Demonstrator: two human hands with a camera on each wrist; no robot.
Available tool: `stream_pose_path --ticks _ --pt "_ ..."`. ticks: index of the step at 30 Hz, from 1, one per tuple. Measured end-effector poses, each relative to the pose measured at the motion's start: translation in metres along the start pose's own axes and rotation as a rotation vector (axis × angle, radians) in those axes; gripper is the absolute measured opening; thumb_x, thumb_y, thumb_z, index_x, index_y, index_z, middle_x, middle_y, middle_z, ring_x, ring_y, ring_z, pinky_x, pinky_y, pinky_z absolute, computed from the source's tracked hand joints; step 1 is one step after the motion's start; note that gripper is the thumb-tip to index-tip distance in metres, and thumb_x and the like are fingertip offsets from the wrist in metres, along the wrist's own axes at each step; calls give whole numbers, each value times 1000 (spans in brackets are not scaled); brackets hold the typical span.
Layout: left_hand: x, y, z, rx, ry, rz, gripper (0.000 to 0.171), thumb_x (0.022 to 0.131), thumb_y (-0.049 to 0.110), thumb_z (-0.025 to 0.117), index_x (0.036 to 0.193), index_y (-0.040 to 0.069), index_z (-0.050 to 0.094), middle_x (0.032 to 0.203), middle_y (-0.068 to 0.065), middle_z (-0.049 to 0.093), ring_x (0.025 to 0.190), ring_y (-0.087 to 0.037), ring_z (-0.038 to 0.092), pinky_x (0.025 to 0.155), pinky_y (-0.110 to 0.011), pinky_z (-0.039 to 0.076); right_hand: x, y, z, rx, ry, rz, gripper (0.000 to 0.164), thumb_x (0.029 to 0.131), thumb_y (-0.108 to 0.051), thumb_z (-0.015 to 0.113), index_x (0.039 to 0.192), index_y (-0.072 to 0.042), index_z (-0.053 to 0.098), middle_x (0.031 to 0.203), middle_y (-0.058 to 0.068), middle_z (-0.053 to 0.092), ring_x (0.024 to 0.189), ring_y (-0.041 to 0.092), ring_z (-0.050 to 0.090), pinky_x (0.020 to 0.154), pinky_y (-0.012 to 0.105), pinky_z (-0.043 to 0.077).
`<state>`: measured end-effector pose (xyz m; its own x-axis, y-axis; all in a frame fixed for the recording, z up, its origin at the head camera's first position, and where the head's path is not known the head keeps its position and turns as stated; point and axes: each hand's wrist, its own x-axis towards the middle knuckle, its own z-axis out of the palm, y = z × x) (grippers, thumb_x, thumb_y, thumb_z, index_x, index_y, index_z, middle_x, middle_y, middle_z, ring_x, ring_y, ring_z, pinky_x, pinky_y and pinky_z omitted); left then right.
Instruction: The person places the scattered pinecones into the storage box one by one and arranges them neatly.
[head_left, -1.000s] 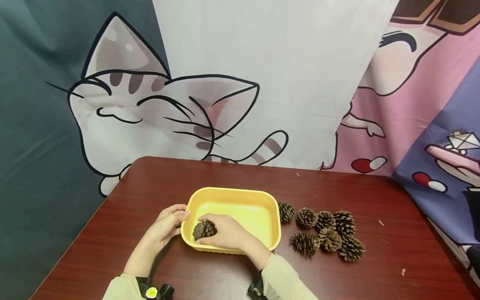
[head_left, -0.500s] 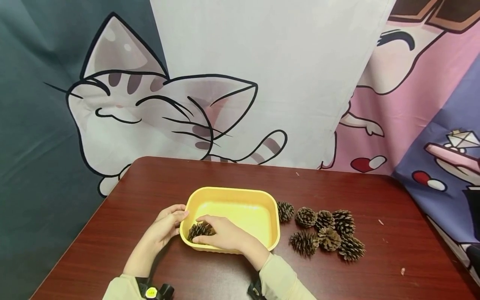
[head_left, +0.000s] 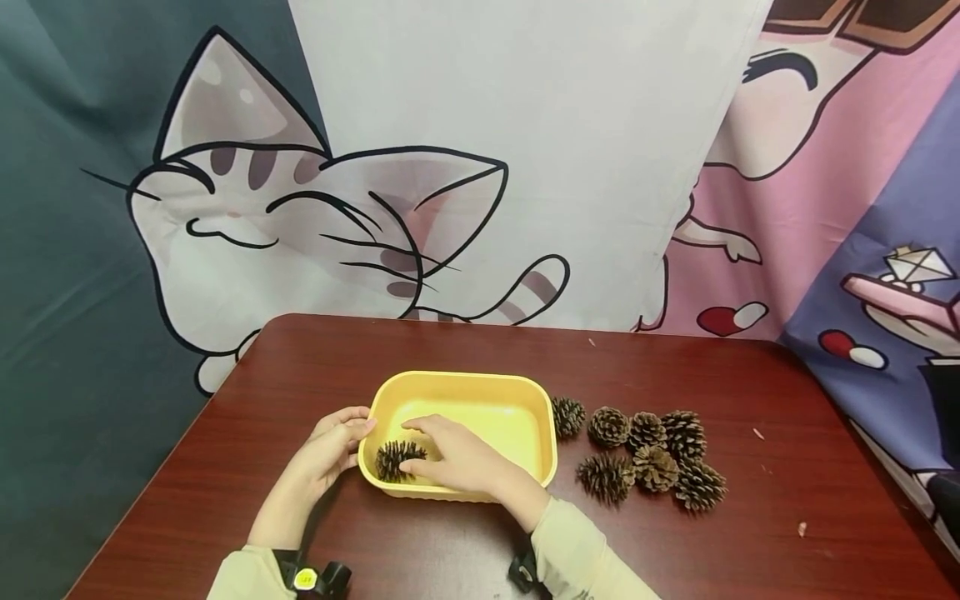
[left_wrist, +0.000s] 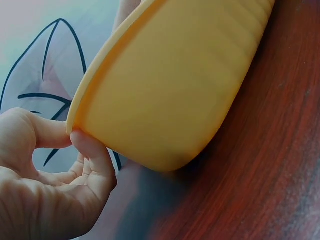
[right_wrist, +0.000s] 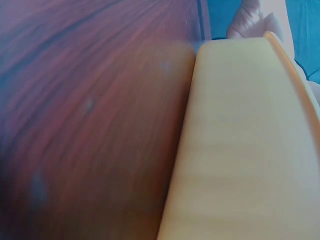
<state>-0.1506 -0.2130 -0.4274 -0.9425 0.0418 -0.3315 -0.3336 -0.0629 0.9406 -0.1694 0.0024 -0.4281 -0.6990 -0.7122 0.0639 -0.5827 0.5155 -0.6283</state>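
A yellow plastic tub (head_left: 498, 421) stands on the table, with one pine cone (head_left: 395, 460) lying in its left end. My left hand (head_left: 321, 457) pinches the tub's left rim between thumb and finger, which shows plainly in the left wrist view, where the tub wall (left_wrist: 165, 95) fills the middle. Inside the tub, my right hand (head_left: 471, 460) is beside the pine cone, thumb and index finger spread apart, with the thumb tip right at the cone's edge. The right wrist view mostly has the tub's outer side (right_wrist: 240, 145); the right hand's fingers are out of that view.
Several more pine cones (head_left: 655, 468) sit in a loose cluster right of the tub, one cone (head_left: 567, 417) close against its right wall. The reddish-brown table (head_left: 337, 350) ends at a cartoon-printed cloth backdrop (head_left: 600, 167). Small pale flecks dot the tabletop.
My right hand has let go of the pine cone, which now lies in the tub's left end, and the fingers have spread and drawn back rightward. My left hand keeps its hold on the rim.
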Motion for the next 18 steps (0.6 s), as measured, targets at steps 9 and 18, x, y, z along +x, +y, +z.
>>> stream_pose_path --ticks 9,18 --pt "1 1 -2 -32 -9 -19 21 93 9 53 110 1 43 85 2 58 75 -9 60 63 -26 52 -41 20 -43 -12 83 13 51 91 -36 60 135 -14 46 134 1 51 121 19 49 102 39 39" --pt "0 -1 -2 -36 -33 -13 22 93 9 53 110 2 42 85 2 57 76 -9 60 64 -27 51 -97 45 -85 -95 205 21 49 89 -35 63 131 -15 50 128 -3 54 117 15 51 92 39 46"
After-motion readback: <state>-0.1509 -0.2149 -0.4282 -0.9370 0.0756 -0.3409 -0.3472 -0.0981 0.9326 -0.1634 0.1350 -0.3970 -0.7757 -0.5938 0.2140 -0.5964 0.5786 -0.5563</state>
